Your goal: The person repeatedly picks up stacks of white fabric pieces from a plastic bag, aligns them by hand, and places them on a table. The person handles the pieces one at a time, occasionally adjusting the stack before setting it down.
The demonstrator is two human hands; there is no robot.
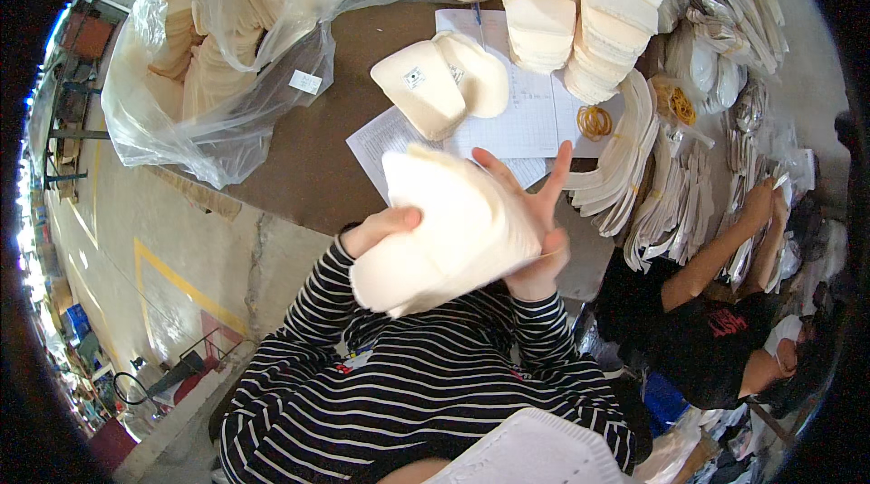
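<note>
Above my lap I have a thick stack of cream, round-ended padded pieces (439,239), tilted and blurred by motion. My left hand (381,228) is closed on its left side, thumb on top. At the stack's right edge is my right hand (542,248), its fingers spread and pointing away from me. A thin pale line runs from the stack toward the right thumb; whether it is a rubber band I cannot tell. Beyond the stack, two cream pads (421,85) with small printed squares lie partly overlapped on paper sheets (526,112).
Stacks of cream pads (539,8) stand at the far right, near a bunch of yellow rubber bands (594,122) and bundled curved strips (625,167). A clear plastic bag (245,126) full of pads fills the far left. On the right, a co-worker's arms (716,253) handle strips.
</note>
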